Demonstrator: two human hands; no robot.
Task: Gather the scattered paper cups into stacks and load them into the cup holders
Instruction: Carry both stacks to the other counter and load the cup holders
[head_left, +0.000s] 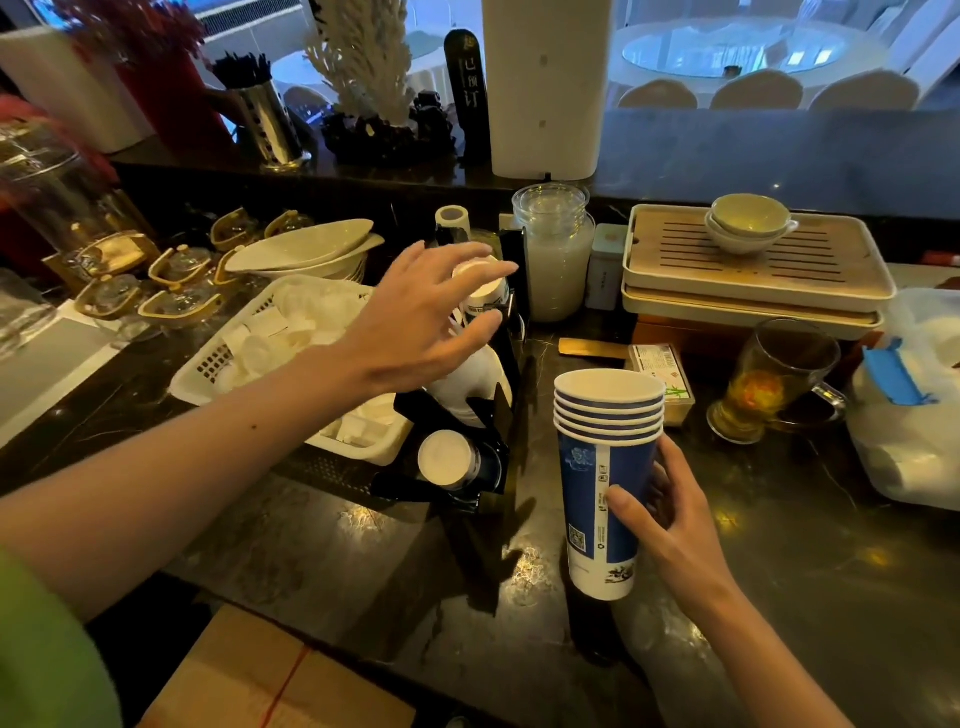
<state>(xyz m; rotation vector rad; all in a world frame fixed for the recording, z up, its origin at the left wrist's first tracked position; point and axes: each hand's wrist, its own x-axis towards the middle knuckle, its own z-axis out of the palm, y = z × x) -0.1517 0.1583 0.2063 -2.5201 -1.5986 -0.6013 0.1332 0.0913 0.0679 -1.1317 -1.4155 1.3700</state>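
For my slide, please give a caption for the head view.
Right hand holds a cup stack; left hand reaches toward the holder.

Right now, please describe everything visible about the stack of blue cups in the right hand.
The stack of blue paper cups is upright with mouths up: about five or six nested rims show. The cups look like paper, white inside, blue outside with a white printed strip and a code. The right hand grips the outermost cup's lower side, just above the dark counter.

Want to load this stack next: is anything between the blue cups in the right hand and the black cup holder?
Nothing visible on the counter between the cup stack and the cup holder. The left hand hovers over the holder's upper slot.
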